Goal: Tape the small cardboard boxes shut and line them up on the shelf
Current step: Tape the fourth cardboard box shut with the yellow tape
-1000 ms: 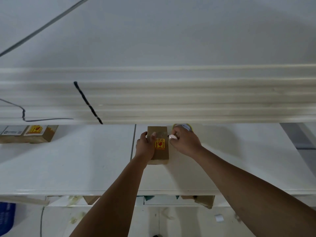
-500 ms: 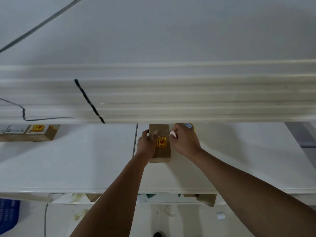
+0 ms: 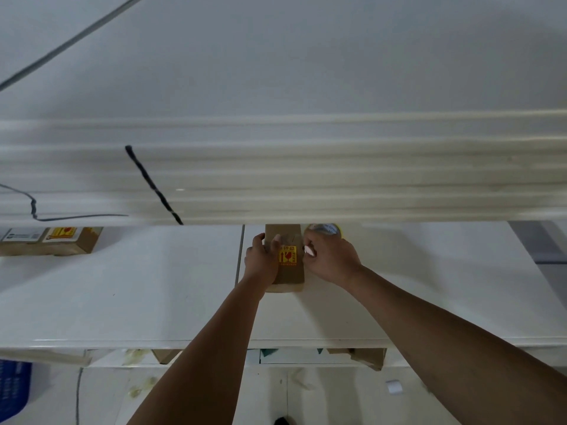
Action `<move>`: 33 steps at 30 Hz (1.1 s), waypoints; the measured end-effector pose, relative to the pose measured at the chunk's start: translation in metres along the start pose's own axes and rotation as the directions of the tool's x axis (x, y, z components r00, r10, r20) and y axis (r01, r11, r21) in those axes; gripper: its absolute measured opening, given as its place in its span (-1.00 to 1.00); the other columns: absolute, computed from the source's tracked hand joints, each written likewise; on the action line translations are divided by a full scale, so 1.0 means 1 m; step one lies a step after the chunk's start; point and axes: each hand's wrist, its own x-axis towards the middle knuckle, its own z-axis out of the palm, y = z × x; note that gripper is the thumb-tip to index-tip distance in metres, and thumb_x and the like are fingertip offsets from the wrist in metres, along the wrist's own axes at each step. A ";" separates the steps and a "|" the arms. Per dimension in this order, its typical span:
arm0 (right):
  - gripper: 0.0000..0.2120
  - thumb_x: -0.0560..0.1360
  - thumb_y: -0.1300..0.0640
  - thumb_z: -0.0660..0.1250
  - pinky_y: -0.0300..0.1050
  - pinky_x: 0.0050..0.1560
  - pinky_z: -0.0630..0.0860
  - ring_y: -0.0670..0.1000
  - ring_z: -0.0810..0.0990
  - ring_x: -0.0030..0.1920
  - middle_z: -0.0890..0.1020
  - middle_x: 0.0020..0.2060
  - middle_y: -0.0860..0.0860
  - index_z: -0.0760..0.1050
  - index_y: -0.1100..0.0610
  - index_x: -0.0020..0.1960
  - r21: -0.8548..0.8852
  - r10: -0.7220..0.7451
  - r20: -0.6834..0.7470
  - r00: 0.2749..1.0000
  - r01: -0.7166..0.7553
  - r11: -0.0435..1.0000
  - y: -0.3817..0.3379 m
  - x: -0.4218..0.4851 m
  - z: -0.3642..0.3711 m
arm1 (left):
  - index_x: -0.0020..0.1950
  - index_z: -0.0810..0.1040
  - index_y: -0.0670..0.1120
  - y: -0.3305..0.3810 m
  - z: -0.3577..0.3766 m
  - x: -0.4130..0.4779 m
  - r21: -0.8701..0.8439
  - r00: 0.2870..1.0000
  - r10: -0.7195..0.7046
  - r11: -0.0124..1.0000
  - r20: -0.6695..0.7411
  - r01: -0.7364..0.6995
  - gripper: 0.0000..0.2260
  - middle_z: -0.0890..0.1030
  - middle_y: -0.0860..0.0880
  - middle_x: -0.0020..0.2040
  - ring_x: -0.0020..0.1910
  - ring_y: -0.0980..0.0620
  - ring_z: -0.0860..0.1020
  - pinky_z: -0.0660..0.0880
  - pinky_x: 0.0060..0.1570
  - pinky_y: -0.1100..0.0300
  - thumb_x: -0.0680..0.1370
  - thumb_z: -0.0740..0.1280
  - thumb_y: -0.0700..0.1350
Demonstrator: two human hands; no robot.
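Observation:
A small brown cardboard box (image 3: 288,273) with a yellow and red sticker lies on the white shelf board (image 3: 153,289), its far end hidden under the shelf above. My left hand (image 3: 260,260) grips the box's left side, thumb on top. My right hand (image 3: 329,259) is at the box's right edge and holds a roll of tape (image 3: 325,230) with a yellow rim; something small and white shows between its fingers. A second box (image 3: 52,240) with white and yellow labels lies at the far left of the same shelf.
The thick white edge of the upper shelf (image 3: 306,179) hangs low over the box, with black cables (image 3: 150,185) across it. Below the board's front edge are more cardboard pieces (image 3: 368,358), a blue crate (image 3: 13,388) at the left and a small white object (image 3: 394,387) on the floor.
Both hands and the box have stayed almost in place against the upper shelf. My left thumb has shifted slightly on the box top.

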 end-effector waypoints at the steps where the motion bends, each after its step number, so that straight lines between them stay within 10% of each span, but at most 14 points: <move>1: -0.94 0.52 0.02 0.35 -0.13 -0.20 0.41 0.05 0.55 -0.16 0.60 -0.17 -0.08 0.47 -0.04 -0.06 -0.036 -0.002 0.033 0.999 0.004 0.999 0.001 -0.001 -0.002 | 0.58 0.30 0.09 0.001 0.000 -0.001 -0.008 1.000 -0.003 1.000 -0.006 0.003 -0.39 0.56 -0.10 0.34 0.31 -0.18 0.55 0.53 0.31 -0.26 0.62 0.18 0.37; 9: -0.81 0.59 -0.08 0.29 -0.10 -0.08 0.43 0.07 0.64 0.03 0.69 -0.01 -0.06 0.63 -0.13 0.13 -0.113 0.028 0.165 0.986 -0.010 0.994 0.015 -0.016 -0.011 | 0.60 0.32 0.03 0.005 -0.004 -0.003 -0.086 1.000 -0.012 0.996 0.000 0.012 -0.46 0.60 -0.07 0.30 0.19 -0.08 0.61 0.55 0.05 0.03 0.68 0.22 0.25; 18: -0.55 0.65 -0.10 0.19 -0.06 -0.21 0.36 0.22 0.68 -0.08 0.70 -0.05 0.11 0.30 0.13 0.42 -0.485 -0.098 0.204 0.974 0.188 0.854 0.034 -0.027 -0.015 | 0.53 0.42 0.00 0.008 -0.012 -0.016 -0.199 1.000 -0.004 0.980 0.012 0.006 -0.52 0.66 0.03 0.12 0.00 0.09 0.65 0.56 -0.15 0.16 0.67 0.31 0.19; 23: -0.56 0.60 -0.12 0.22 -0.07 -0.23 0.45 0.19 0.67 -0.12 0.69 -0.08 0.06 0.34 0.06 0.40 -0.404 -0.081 -0.047 0.996 0.055 0.913 0.032 -0.022 -0.021 | 0.52 0.43 0.00 0.008 -0.011 -0.018 -0.196 1.000 0.004 0.981 -0.006 -0.005 -0.50 0.67 0.03 0.11 0.05 0.02 0.67 0.65 0.05 0.01 0.66 0.32 0.21; 33: -0.72 0.64 0.05 0.24 -0.01 0.04 0.50 0.27 0.64 0.16 0.64 0.20 0.10 0.51 -0.07 0.33 -0.329 0.158 0.045 0.986 -0.135 0.935 0.036 -0.005 -0.024 | 0.43 0.55 0.00 0.011 -0.019 -0.038 -0.207 0.998 0.016 0.978 -0.066 -0.029 -0.63 0.69 0.02 0.08 -0.01 0.09 0.65 0.51 -0.21 0.20 0.71 0.25 0.15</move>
